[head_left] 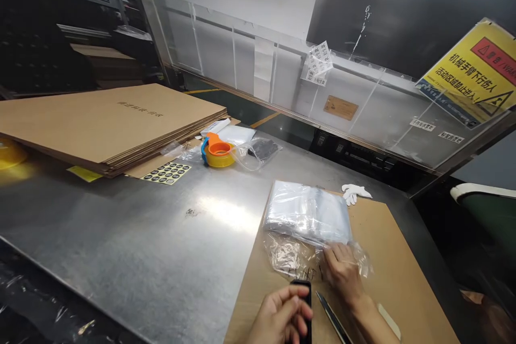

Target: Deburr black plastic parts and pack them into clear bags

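A stack of clear plastic bags (308, 212) lies on a flat cardboard sheet (395, 258) at the right. My right hand (342, 269) is at the stack's near edge, its fingers bent down on the loose clear wrapping (282, 252); whatever they grip is hidden. Lower and to the left, my left hand (282, 314) is raised with curled, parted fingers and nothing visible in them. A black object (301, 286) like a phone lies partly behind it. Between my hands is a cutter knife (332, 316), lying on the cardboard.
Flat brown cartons (113, 123) are stacked at the left of the metal table (161, 247). Near them are an orange and yellow tape dispenser (220, 151) and a sheet of round black stickers (167, 173). A white glove (355, 192) lies behind the bags. A clear panel (282, 75) spans the back.
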The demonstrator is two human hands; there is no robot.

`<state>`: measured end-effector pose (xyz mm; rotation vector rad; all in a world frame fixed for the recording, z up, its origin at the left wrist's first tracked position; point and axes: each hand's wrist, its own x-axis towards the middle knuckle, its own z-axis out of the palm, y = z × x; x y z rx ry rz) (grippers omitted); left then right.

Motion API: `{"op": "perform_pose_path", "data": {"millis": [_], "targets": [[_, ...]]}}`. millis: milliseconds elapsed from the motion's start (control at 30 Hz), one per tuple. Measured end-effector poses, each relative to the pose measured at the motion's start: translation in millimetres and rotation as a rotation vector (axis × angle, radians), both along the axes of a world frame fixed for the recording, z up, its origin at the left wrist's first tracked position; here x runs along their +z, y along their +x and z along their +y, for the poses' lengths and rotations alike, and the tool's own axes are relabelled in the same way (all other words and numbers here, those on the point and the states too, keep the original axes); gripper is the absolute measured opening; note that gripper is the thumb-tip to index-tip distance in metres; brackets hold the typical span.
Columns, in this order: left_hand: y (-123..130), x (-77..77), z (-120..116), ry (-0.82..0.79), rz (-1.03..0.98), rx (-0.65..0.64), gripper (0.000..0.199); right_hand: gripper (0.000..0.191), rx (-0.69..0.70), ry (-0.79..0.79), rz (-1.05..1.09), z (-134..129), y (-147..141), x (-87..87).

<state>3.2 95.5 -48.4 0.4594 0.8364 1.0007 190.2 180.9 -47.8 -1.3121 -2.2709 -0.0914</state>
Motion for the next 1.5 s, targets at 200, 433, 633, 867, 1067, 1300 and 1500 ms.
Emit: {"op": "perform_pose_path", "data": {"millis": [200, 433, 633, 867, 1067, 1300, 1500], "targets": [[9.8, 19.1, 54.9, 0.763, 0.807, -0.022, 0.041, 0.025, -0.033, -0.246, 0.370, -17.7, 1.1, 11.1], [36.4, 4.3, 91.9, 0.988, 1.057, -0.224, 0.050, 0.028, -0.086, -0.426, 0.706, -16.0, 8.9, 16.2], [38.7, 2.0, 98.3, 1.008, 1.261, -0.334, 0.063, 0.026, -0.167, -0.496, 1.006, -38.8, 17.9, 29.2], [34.4, 9.4, 103.2, 1.017, 1.374, -0.373, 0.067, 0.027, -0.231, -0.382, 1.405, -59.8, 31.3, 41.9], [12.8, 50.2, 71.3, 1.002, 1.377, -0.324, 0.028, 0.026, -0.233, -0.762, 1.580, -74.3, 15.8, 57.5], [9.4, 67.4, 28.4, 1.069, 1.057, -0.239, 0.059, 0.024, -0.045, -1.027, 1.634, -87.1, -16.1, 63.4], [16.2, 61.7, 13.8, 0.911, 0.933, -0.268, 0.025, 0.048, -0.086, -0.981, 1.526, -96.9, -6.6, 58.2]]}}
